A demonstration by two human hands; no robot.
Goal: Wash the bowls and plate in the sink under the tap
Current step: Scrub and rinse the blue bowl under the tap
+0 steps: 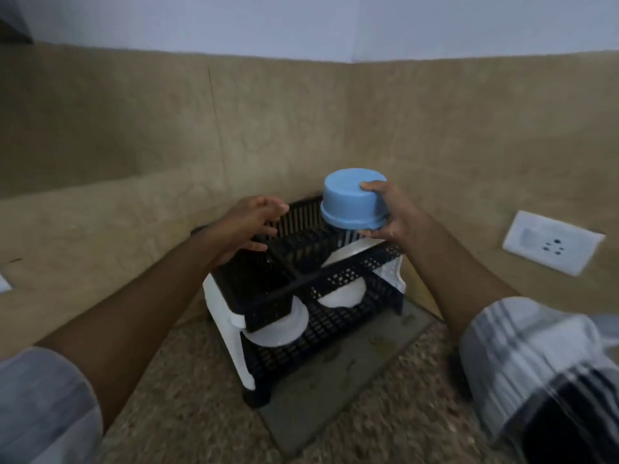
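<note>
- My right hand (pixel 393 219) grips one round blue plastic bowl (pixel 354 199), upside down, over the back of the black slatted plastic dish rack (pixel 315 283) in the counter corner.
- My left hand (pixel 249 229) hovers above the rack's left side, fingers spread, holding nothing.
- Two white dishes (pixel 279 331) sit lower down, half hidden by the rack's bars; bowl or plate, I cannot tell.
- The picture is blurred.
- One white wall socket (pixel 552 242) is on the right.

dim, soft motion blur (edges bowed), no glare
</note>
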